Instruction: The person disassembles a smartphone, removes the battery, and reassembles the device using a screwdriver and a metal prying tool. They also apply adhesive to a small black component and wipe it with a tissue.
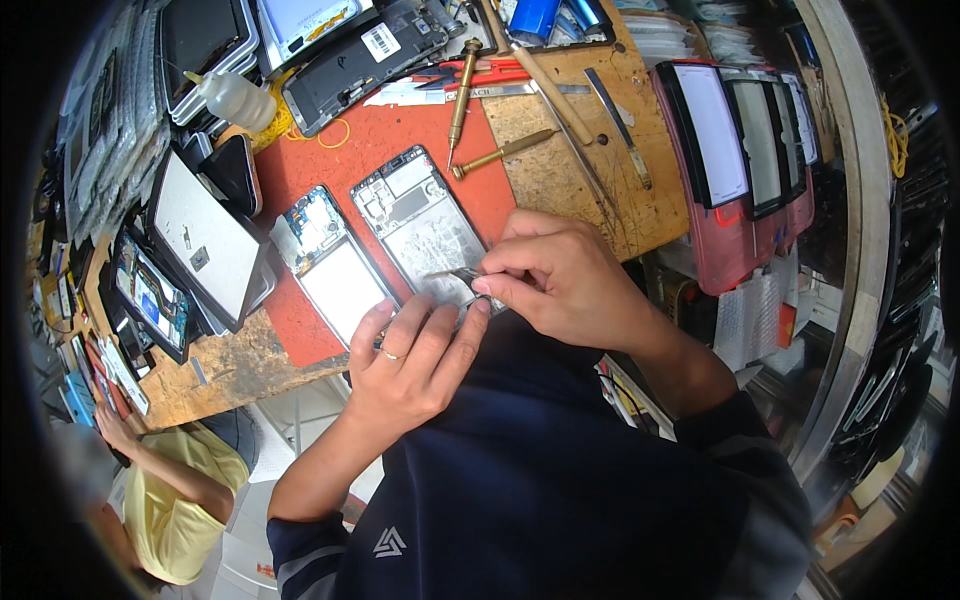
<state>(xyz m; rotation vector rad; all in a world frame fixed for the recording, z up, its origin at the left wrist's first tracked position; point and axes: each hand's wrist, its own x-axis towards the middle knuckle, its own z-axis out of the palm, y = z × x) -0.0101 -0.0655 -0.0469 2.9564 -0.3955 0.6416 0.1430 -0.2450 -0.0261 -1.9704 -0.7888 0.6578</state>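
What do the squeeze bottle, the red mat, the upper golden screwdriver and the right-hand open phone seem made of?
Squeeze bottle: likely soft plastic, milky and translucent-looking.
Red mat: perhaps rubber or vinyl, flat and dull.
Upper golden screwdriver: probably brass or brass-coloured metal, given its yellow shine.
Right-hand open phone: silvery, smudged panel suggests metal; coated plastic possible.

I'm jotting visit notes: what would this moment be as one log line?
left hand: at lower end of phone frame | right hand: pinching thin piece over it | red mat: another opened phone alongside
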